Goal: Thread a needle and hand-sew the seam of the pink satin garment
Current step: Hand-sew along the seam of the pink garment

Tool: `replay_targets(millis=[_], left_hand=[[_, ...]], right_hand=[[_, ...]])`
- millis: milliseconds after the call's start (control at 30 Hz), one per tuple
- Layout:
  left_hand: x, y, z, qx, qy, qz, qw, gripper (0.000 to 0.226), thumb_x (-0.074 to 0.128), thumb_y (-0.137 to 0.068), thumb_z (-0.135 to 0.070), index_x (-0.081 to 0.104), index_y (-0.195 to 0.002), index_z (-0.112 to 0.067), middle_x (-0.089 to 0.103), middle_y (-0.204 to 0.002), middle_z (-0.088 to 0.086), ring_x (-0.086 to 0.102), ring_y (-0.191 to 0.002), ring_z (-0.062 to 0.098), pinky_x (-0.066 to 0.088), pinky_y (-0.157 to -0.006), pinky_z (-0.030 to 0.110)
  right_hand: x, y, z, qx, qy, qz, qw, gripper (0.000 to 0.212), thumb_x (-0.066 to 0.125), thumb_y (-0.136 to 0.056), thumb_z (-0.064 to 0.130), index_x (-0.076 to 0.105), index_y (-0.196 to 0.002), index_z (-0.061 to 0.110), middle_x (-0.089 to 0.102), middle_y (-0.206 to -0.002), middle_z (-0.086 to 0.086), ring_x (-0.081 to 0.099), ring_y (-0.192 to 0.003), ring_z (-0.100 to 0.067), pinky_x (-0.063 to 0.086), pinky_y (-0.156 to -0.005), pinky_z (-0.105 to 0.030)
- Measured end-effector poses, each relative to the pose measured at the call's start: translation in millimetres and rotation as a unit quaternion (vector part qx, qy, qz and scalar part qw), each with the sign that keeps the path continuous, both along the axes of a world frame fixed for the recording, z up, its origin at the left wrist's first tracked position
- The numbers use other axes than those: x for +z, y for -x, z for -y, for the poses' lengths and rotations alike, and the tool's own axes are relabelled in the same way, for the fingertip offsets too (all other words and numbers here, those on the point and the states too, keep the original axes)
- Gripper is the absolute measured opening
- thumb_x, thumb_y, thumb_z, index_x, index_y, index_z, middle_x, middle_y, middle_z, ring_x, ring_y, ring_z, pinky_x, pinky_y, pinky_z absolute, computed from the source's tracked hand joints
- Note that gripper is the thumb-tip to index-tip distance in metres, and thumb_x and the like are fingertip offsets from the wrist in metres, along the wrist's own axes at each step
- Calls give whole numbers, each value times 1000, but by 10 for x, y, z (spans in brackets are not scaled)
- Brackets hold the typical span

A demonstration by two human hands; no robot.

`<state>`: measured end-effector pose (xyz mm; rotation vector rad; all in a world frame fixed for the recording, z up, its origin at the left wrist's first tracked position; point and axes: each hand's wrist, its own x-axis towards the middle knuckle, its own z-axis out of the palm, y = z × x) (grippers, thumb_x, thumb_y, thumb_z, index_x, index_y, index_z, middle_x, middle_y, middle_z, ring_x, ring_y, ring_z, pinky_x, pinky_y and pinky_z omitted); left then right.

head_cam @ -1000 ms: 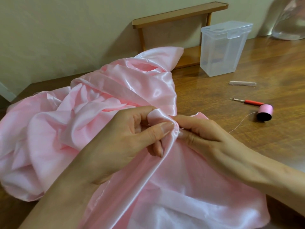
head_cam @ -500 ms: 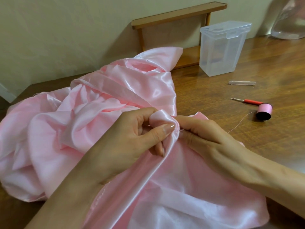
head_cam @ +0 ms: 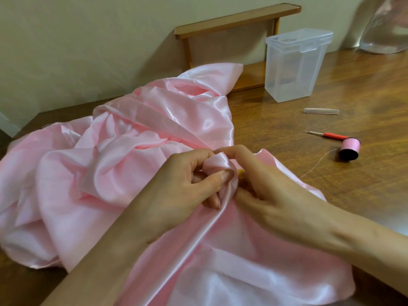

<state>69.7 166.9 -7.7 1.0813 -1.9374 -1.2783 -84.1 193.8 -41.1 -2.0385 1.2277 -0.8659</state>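
A: Which step?
B: Sewing, by my read. Threading looks done: thread [head_cam: 314, 167] runs from the spool [head_cam: 350, 149] across the worktop [head_cam: 331, 195] and goes out of sight behind the right hand [head_cam: 276, 199].
A: Garment?
B: Garment [head_cam: 110, 184] is heaped on the worktop, left and centre, with the lower part draped toward the person. Folded seam edge [head_cam: 220, 164] is raised between both hands.
A: Fingers?
B: Left hand [head_cam: 176, 191]: thumb and forefinger clamped on the fold, other fingers curled under it. Right hand: fingers curled tight against the fold from the other side, forefinger tip on top. Can't tell whether they pinch anything; thumb hidden.
A: Needle?
B: Not visible. Probably inside the right-hand curl or buried in the fold. Guess only.
A: Next move?
B: Likely push the point through both layers, then draw the thread snug. The left pinch has to hold the fold flat; satin looks slippery, so the layers may shift. Slack must run free off the spool.
A: Anything in the way?
B: No. Seam ripper [head_cam: 331, 136], clear tube [head_cam: 321, 111] and plastic box [head_cam: 295, 65] sit well apart, to the right.
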Motion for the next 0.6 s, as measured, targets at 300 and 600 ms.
replay_targets(millis=[300,600], left_hand=[[43,-32,13,-4,-36,-6,999,12,58,-86,1,62,-75,-2,54,-47,-2,51,-43,5,43,-48,14],[20,44,-33,-4,-40,-18,999,14,66,-74,-18,57,-67,-10,53,-43,-2,52,-38,8,44,-44,17]], right_hand=[[127,96,56,-21,235,26,972,12,72,-77,13,68,-87,16,57,-87,5,57,-79,-10,49,-70,-24],[47,56,63,-38,355,-4,934,17,50,-87,-7,59,-79,5,45,-85,9,43,-72,-7,39,-69,-14]])
